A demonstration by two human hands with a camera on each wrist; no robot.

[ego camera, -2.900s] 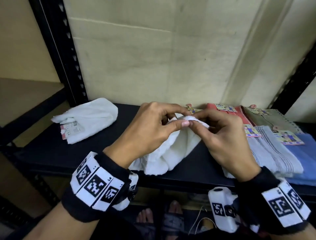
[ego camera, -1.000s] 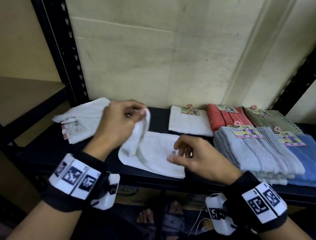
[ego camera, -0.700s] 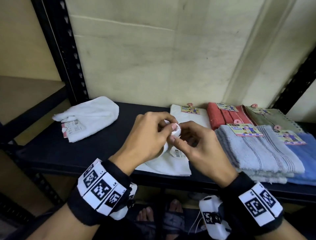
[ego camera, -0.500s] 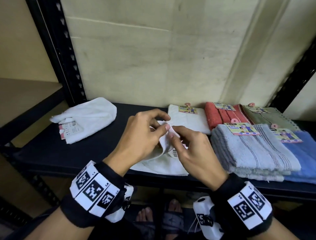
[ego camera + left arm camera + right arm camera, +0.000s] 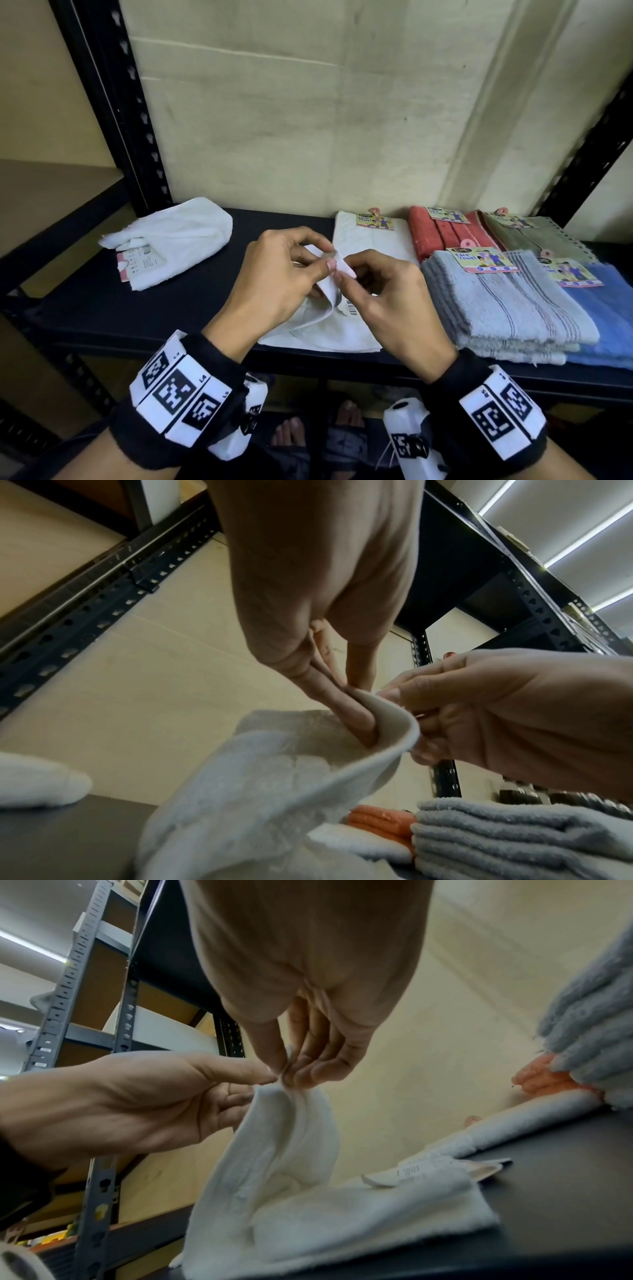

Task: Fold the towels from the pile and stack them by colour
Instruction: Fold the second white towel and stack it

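Change: a second ago the white towel (image 5: 329,329) lay spread on the shelf (image 5: 191,308) with the left hand (image 5: 274,277) carrying one edge over from the left; now both hands meet above its middle, so the fold has been brought across.
Left grip: thumb and fingers pinch the raised corner of the white towel.
Right grip: the right hand (image 5: 383,301) pinches the same corner from the other side, fingertips touching the left hand's.
Towel position: the lower part rests on the shelf's front edge, its barcode tag showing; the upper part hangs from the pinch.
Stacks: a folded white towel (image 5: 373,236) lies just behind, with red (image 5: 435,233), olive (image 5: 534,236), grey (image 5: 496,308) and blue (image 5: 603,308) towels to the right.
Pile: a loose white towel (image 5: 171,240) waits at the left.
Meaning: the corners look matched; laying the fold flat and adding it to the white stack probably comes next.
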